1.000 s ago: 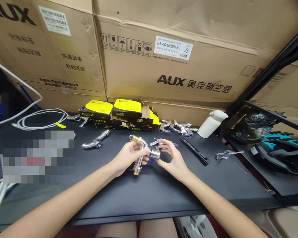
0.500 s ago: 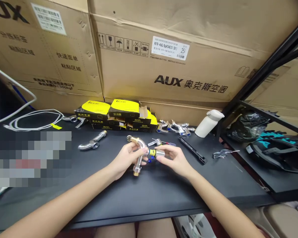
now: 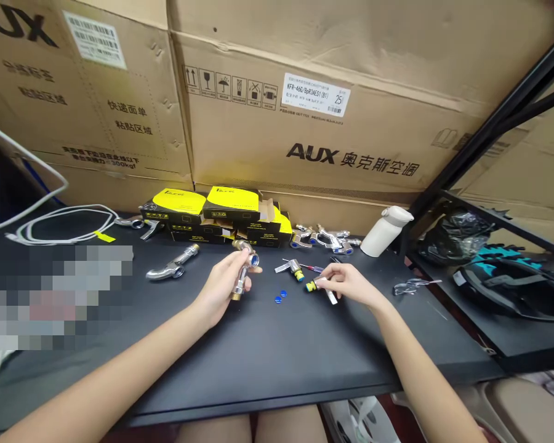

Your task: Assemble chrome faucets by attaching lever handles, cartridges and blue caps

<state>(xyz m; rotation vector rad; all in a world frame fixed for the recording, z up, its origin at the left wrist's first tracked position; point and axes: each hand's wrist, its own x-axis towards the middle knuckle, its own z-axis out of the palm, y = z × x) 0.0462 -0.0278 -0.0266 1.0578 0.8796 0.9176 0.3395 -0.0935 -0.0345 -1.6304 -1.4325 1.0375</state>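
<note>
My left hand (image 3: 221,280) is closed around a chrome faucet body (image 3: 239,284) with brass threaded ends, its round opening turned toward the right. Over the tabletop to the right, my right hand (image 3: 346,286) has its fingers closed on a faucet handle (image 3: 331,296), whose yellow-and-blue cartridge (image 3: 311,286) points left. Between the hands lie a second faucet handle (image 3: 295,266) with a similar cartridge and two small blue caps (image 3: 284,293). A screwdriver (image 3: 313,268) rests behind them, partly hidden by my right hand.
Another faucet body (image 3: 173,266) lies at left. Yellow-and-black boxes (image 3: 180,202) are stacked at the back, beside several chrome faucet parts (image 3: 335,240). A white bottle (image 3: 385,232) stands at back right. A white cable (image 3: 64,224) and clear-bagged items (image 3: 410,286) lie at the sides.
The faucet handle and its cartridge have come away from the faucet body, and my right hand has moved right with them. My left hand has shifted slightly left and turned the body.
</note>
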